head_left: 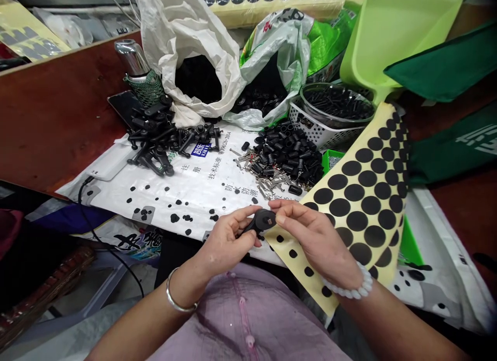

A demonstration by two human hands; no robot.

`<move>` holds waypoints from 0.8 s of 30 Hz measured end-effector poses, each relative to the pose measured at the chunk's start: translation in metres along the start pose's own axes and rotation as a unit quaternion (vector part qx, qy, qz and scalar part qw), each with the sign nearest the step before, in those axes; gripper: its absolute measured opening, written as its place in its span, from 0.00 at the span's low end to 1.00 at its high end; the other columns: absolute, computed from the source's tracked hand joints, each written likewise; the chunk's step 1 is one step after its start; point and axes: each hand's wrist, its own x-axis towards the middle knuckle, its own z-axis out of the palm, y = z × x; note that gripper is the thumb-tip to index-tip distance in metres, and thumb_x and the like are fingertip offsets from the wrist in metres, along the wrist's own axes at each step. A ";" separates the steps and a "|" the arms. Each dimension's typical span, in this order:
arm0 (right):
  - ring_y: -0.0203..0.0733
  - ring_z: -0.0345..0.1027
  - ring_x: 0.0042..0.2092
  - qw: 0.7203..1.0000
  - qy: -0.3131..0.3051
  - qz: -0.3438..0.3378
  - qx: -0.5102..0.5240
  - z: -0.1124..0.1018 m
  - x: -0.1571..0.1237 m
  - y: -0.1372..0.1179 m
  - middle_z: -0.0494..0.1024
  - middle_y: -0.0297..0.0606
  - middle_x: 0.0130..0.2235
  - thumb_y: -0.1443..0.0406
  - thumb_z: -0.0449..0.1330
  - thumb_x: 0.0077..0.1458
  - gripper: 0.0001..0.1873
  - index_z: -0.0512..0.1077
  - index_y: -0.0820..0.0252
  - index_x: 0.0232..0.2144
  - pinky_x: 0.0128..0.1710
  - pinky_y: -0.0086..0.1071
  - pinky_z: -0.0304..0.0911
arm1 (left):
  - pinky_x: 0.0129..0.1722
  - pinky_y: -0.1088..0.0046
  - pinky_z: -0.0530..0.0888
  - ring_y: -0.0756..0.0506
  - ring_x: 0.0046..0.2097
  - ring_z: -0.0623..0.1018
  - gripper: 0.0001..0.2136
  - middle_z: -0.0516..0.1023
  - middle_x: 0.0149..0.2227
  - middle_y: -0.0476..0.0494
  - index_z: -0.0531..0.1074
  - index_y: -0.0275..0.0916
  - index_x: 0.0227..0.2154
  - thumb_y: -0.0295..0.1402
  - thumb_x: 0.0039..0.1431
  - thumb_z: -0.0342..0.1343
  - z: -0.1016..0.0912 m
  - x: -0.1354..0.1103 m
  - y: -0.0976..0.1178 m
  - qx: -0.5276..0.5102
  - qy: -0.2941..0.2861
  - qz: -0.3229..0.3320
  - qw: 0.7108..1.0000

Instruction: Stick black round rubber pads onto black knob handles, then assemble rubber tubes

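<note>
My left hand (228,242) is closed around a black plastic part with a round, disc-shaped end (264,219). A small light mark shows near the middle of the disc. The thumb and finger of my right hand (310,231) pinch the right rim of that same disc; whether a thin sticker lies between them I cannot tell. Beneath my right hand lies a yellow backing sheet (341,187) with rows of black round stickers. Just beyond my hands is a heap of short black tubes (289,151), with small metal strips (267,187) scattered at its near edge.
Black arm-like parts (155,138) are piled at the left, beside a white power bank (108,164) with a cable. Behind stand a white sack (229,56), a plastic bag (298,50) of black parts and a bowl of black screws (337,102). A light-green dustpan (399,35) rises behind.
</note>
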 end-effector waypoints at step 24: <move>0.48 0.64 0.47 0.895 0.145 -0.265 -0.328 0.010 -0.004 0.012 0.69 0.45 0.42 0.66 0.53 0.55 0.05 0.67 0.60 0.29 0.45 0.44 0.61 | 0.27 0.77 0.71 0.52 0.25 0.72 0.18 0.72 0.26 0.48 0.68 0.32 0.47 0.35 0.54 0.54 0.008 0.000 -0.010 0.026 0.079 0.055 0.995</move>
